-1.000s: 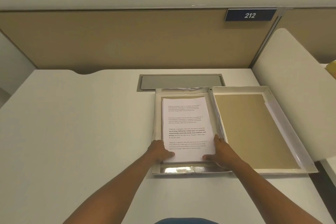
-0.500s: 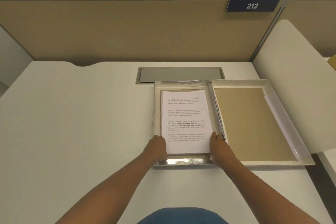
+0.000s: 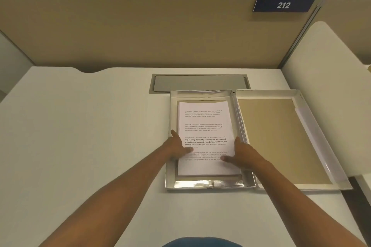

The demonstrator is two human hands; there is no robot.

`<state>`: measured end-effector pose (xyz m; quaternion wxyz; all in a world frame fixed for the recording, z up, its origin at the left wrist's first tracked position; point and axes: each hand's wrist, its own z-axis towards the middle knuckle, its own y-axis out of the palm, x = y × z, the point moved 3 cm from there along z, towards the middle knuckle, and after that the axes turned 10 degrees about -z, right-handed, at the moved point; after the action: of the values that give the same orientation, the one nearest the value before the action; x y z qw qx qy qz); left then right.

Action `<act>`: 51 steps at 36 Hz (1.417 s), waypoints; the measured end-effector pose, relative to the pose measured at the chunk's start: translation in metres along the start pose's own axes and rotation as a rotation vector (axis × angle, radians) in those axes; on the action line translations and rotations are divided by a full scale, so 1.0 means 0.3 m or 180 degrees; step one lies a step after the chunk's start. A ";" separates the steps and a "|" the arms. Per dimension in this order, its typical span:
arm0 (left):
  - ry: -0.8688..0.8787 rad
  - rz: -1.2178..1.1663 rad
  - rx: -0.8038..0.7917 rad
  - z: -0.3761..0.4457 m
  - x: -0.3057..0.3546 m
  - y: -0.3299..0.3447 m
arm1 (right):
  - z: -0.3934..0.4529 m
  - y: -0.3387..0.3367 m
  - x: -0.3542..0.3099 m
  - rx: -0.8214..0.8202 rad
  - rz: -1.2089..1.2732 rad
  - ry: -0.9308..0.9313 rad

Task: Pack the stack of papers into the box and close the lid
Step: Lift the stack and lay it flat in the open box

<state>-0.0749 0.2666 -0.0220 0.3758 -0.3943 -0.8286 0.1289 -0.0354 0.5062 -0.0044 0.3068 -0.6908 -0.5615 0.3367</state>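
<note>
Both hands had slid farther up the page since half a second earlier. On a pale desk, the left hand lay flat, fingers spread, on the left edge of the stack of papers, gripping nothing. That stack sat inside the shallow box. The right hand, likewise loose and flat, pressed the stack's right edge. Farthest right, the lid lay open, touching the box. Packing looked finished; next, probably, the lid needed swinging over.
</note>
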 end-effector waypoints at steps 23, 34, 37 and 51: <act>-0.0158 0.0032 0.0369 0.326 0.204 -0.272 | 0.454 -0.261 -0.091 0.0656 0.1103 0.0295; 0.0026 0.0488 0.0296 0.370 0.200 -0.270 | 0.516 -0.259 -0.067 0.0840 0.0715 0.0261; 0.0100 0.0546 0.0306 0.377 0.198 -0.274 | 0.536 -0.269 -0.077 0.0716 0.0425 0.0220; 0.0273 0.0796 0.0331 0.410 0.202 -0.269 | 0.590 -0.280 -0.085 0.0585 -0.0115 0.0253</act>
<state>-0.2335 0.2694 -0.0334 0.4118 -0.4796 -0.7484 0.2005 -0.2302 0.5044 -0.0375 0.3968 -0.6624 -0.5280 0.3535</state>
